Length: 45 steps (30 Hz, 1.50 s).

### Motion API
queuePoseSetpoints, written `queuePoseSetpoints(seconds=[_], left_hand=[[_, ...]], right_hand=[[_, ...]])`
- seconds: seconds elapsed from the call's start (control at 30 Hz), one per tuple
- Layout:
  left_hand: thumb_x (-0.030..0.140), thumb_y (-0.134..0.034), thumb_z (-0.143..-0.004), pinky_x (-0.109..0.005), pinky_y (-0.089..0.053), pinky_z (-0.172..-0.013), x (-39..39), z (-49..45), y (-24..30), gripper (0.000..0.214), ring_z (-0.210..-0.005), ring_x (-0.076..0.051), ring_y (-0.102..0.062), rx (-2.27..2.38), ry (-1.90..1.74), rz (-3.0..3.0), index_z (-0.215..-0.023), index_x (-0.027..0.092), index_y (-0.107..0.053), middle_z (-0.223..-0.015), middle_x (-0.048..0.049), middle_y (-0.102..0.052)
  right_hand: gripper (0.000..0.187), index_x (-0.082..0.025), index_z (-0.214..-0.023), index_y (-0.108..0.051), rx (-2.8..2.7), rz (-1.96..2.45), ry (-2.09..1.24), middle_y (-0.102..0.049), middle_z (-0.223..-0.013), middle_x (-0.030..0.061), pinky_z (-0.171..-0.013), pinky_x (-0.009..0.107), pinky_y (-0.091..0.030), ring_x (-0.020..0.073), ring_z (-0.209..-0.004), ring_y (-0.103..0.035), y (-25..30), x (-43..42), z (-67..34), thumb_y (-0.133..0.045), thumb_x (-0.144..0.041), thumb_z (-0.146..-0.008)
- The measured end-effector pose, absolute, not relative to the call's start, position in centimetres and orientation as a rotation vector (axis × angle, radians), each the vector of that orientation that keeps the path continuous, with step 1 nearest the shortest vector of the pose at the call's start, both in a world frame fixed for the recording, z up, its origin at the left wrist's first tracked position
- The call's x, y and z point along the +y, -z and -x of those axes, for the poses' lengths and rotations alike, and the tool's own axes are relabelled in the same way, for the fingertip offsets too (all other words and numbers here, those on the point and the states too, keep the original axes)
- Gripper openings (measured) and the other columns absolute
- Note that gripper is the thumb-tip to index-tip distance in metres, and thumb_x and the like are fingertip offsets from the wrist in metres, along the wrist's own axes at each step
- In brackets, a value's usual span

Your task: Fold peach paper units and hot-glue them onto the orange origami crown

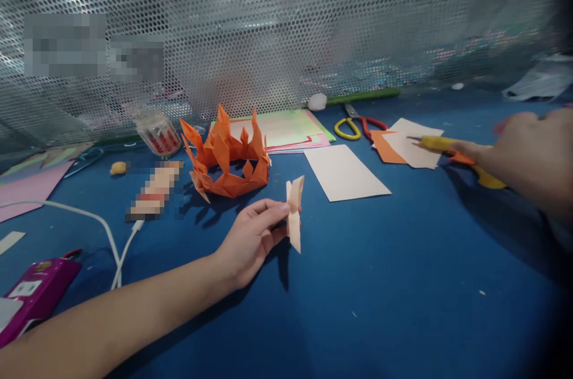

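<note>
My left hand is closed in a pinch on a folded pale peach paper piece, held upright above the blue table. At the right edge, my right hand, somewhat blurred, is wrapped around a yellow glue gun with an orange trigger part. Its thin tip points left, over a white paper sheet that partly covers an orange paper. Behind my left hand stands an orange folded-paper crown with pointed tips. To its right lies a white paper rectangle.
Scissors with yellow and red handles lie behind the white paper. A stack of coloured sheets sits near the mesh wall. At left are a clear jar, white cable, purple box and pink paper.
</note>
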<state>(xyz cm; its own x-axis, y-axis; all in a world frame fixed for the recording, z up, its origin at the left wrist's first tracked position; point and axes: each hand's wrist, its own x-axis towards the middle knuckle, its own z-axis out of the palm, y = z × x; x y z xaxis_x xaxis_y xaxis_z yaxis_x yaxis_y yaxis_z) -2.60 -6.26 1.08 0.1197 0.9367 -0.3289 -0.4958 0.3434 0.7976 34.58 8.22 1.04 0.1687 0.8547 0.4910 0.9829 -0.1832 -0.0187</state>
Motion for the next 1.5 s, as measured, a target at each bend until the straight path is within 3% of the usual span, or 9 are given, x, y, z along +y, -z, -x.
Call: queuePoseSetpoints(seconds=[0.03, 0.07, 0.17, 0.27, 0.47, 0.77, 1.03, 1.27, 1.5], left_hand=[[0.034, -0.102, -0.045, -0.022, -0.054, -0.073, -6.3, 2.6, -1.1, 0.040, -0.071, -0.012, -0.064, 0.947, -1.141, -0.584, -0.061, 0.014, -0.071, -0.077, -0.0033, -0.076], [0.034, -0.102, -0.045, -0.022, -0.053, -0.072, -6.3, 2.5, -1.0, 0.041, -0.069, -0.011, -0.063, 0.948, -1.147, -0.589, -0.062, 0.014, -0.072, -0.074, -0.0020, -0.074], [0.039, -0.103, -0.042, -0.019, -0.049, -0.069, -6.5, 2.4, -0.9, 0.044, -0.064, -0.009, -0.059, 0.944, -1.170, -0.615, -0.064, 0.015, -0.074, -0.065, 0.0011, -0.070], [0.044, -0.102, -0.043, -0.020, -0.047, -0.069, -6.6, 2.4, -0.7, 0.046, -0.066, -0.010, -0.059, 0.939, -1.181, -0.649, -0.067, 0.015, -0.075, -0.064, 0.0015, -0.069], [0.043, -0.101, -0.048, -0.021, -0.045, -0.066, -6.7, 2.6, -0.5, 0.043, -0.065, -0.009, -0.055, 0.935, -1.168, -0.704, -0.067, 0.015, -0.074, -0.066, 0.0018, -0.067], [0.040, -0.101, -0.050, -0.025, -0.051, -0.063, -6.7, 2.3, -0.7, 0.040, -0.061, -0.012, -0.062, 0.904, -1.138, -0.765, -0.068, 0.018, -0.073, -0.066, 0.0004, -0.071], [0.045, -0.097, -0.059, -0.026, -0.056, -0.067, -6.7, 2.3, -0.2, 0.031, -0.066, -0.014, -0.067, 0.959, -1.183, -0.926, -0.073, 0.022, -0.083, -0.072, -0.0029, -0.077], [0.018, -0.092, -0.064, -0.018, -0.058, -0.074, -6.7, 2.6, -0.7, 0.011, -0.084, -0.014, -0.069, 0.994, -1.286, -1.168, -0.071, 0.021, -0.084, -0.086, -0.0039, -0.073], [0.013, -0.084, -0.072, -0.021, -0.061, -0.072, -7.0, 2.6, -1.0, 0.016, -0.078, -0.015, -0.073, 1.012, -1.325, -1.423, -0.077, 0.028, -0.085, -0.085, -0.0042, -0.075]], right_hand=[[0.076, 0.010, -0.111, -0.067, -1.776, 2.035, 0.452, -0.058, -0.107, 0.0454, -0.067, 0.051, -0.042, 0.0437, -0.107, -0.060, -1.4, 7.3, -33.2, -0.043, -0.062, -0.100], [0.067, 0.003, -0.113, -0.068, -1.836, 1.917, 0.347, -0.063, -0.107, 0.0366, -0.074, 0.049, -0.045, 0.0386, -0.108, -0.060, -1.8, 6.2, -31.5, -0.049, -0.060, -0.099], [0.047, -0.012, -0.115, -0.065, -2.003, 1.494, -0.007, -0.067, -0.107, 0.0186, -0.082, 0.039, -0.052, 0.0222, -0.088, -0.065, -1.9, 2.5, -25.5, -0.057, -0.054, -0.097], [0.045, -0.020, -0.115, -0.062, -2.149, 1.091, -0.393, -0.071, -0.095, 0.0084, -0.079, 0.034, -0.060, 0.0193, -0.081, -0.069, -0.5, -1.1, -20.0, -0.066, -0.056, -0.089], [0.023, -0.025, -0.115, -0.055, -2.078, 0.811, -0.750, -0.075, -0.091, 0.0036, -0.073, 0.029, -0.063, 0.0164, -0.079, -0.074, 1.2, -4.6, -16.0, -0.061, -0.037, -0.097], [0.026, -0.027, -0.113, -0.051, -1.748, 0.721, -1.282, -0.075, -0.087, 0.0009, -0.075, 0.029, -0.061, 0.0154, -0.079, -0.073, 0.9, -5.4, -16.2, -0.067, -0.031, -0.094], [0.029, -0.025, -0.100, -0.054, -1.518, 0.698, -1.582, -0.073, -0.083, -0.0014, -0.070, 0.023, -0.059, 0.0119, -0.076, -0.072, 0.2, -4.9, -16.0, -0.073, -0.045, -0.091], [0.045, -0.026, -0.109, -0.050, -1.489, 0.771, -1.628, -0.074, -0.081, -0.0007, -0.069, 0.028, -0.060, 0.0142, -0.071, -0.073, 0.3, -4.6, -16.5, -0.077, -0.052, -0.085], [0.042, -0.026, -0.103, -0.053, -1.573, 0.792, -1.624, -0.069, -0.077, -0.0015, -0.069, 0.030, -0.061, 0.0153, -0.071, -0.072, 0.0, -4.6, -16.7, -0.074, -0.058, -0.085]])
